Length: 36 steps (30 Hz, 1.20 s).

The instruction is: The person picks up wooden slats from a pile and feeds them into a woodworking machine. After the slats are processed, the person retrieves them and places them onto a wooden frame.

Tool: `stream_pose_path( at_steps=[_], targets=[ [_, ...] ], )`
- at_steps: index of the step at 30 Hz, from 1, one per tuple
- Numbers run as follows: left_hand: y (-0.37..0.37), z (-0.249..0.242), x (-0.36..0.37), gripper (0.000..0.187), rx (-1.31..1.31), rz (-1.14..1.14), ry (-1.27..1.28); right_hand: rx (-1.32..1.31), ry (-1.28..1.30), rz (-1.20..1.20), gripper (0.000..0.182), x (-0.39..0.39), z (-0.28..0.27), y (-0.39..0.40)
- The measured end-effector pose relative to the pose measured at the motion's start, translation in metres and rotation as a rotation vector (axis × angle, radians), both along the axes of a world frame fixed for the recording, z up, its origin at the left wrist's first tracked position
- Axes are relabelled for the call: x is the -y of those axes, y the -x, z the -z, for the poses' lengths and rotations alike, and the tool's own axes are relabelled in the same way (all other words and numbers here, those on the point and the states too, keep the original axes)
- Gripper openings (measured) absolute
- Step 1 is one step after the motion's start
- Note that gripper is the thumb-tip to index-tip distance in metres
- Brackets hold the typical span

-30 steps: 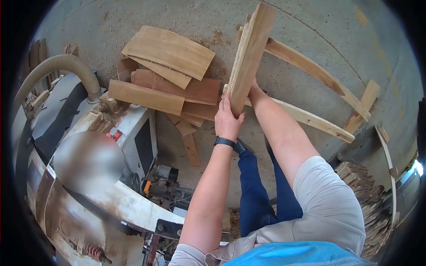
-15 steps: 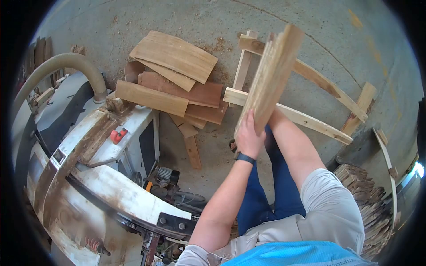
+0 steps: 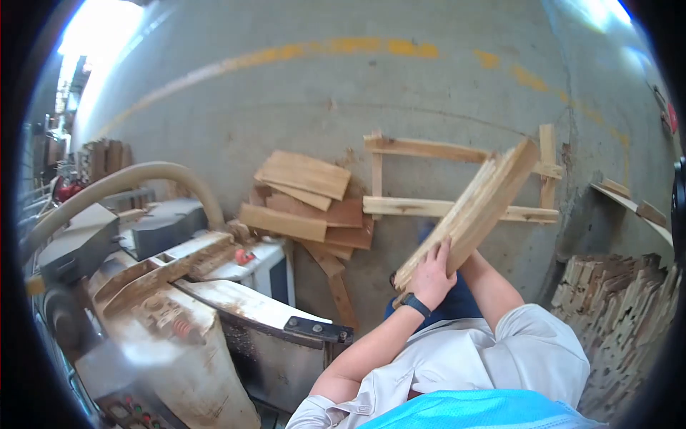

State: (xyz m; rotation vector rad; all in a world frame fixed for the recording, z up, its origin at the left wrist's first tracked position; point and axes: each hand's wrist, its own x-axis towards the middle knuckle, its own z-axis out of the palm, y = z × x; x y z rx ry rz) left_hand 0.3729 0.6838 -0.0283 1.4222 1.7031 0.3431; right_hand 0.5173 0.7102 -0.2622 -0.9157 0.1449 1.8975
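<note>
A long rough-edged wooden board [image 3: 475, 207] slants up and to the right in front of my body. My left hand [image 3: 431, 275], with a dark band on its wrist, is closed on the lower part of this board, fingers over its near face. The right forearm reaches behind the board, which hides my right hand and its fingers. Beyond the board, a frame of pale wooden bars [image 3: 429, 207] lies on the floor. Left of the frame, several loose boards [image 3: 304, 174] are piled over one another.
A white machine [image 3: 271, 304] with a thick beige hose [image 3: 168, 170] and a red knob [image 3: 244, 256] stands at the left. Stacked rough wood strips [image 3: 622, 307] are at the lower right. Long pieces [image 3: 629, 204] stand near the right edge.
The view has tilted up and shifted, showing more floor, a yellow line and more of the machine. The held board leans further to the right, with my left hand still on it.
</note>
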Motion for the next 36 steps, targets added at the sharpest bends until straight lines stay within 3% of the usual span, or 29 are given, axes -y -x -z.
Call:
stream_pose_path(
  at_steps=[7, 10, 12, 14, 17, 21, 24, 32, 36],
  targets=[
    [-0.004, -0.142, 0.063, 0.073, -0.048, 0.254, 0.003, -0.189, -0.31, 0.031, 0.046, 0.073, -0.072, -0.008],
    [-0.002, -0.174, 0.105, 0.075, -0.076, 0.279, -0.055, -0.249, -0.402, -0.02, 0.046, 0.098, -0.094, -0.017],
    [0.0, -0.195, 0.132, 0.078, -0.103, 0.248, -0.097, -0.283, -0.528, -0.077, 0.046, 0.112, -0.143, -0.01],
    [0.004, -0.211, 0.158, 0.077, -0.087, 0.244, -0.103, -0.003, -0.235, 0.034, 0.043, 0.122, -0.151, 0.001],
    [0.009, -0.229, 0.193, 0.077, -0.097, 0.158, -0.098, 0.042, -0.241, 0.031, 0.056, 0.127, -0.145, 0.017],
    [0.012, -0.236, 0.243, 0.075, -0.122, -0.029, -0.149, 0.149, -0.225, -0.087, 0.042, 0.158, -0.196, 0.045],
    [0.014, -0.251, 0.282, 0.076, -0.144, -0.185, -0.123, -0.01, -0.167, -0.226, 0.043, 0.175, -0.225, 0.069],
    [-0.014, -0.257, 0.403, 0.075, -0.204, -0.648, -0.088, -0.054, -0.06, -0.757, 0.047, 0.279, -0.228, 0.009],
    [-0.011, -0.27, 0.466, 0.079, -0.17, -0.807, -0.061, -0.045, 0.012, -1.018, 0.049, 0.342, -0.26, 0.061]
  ],
)
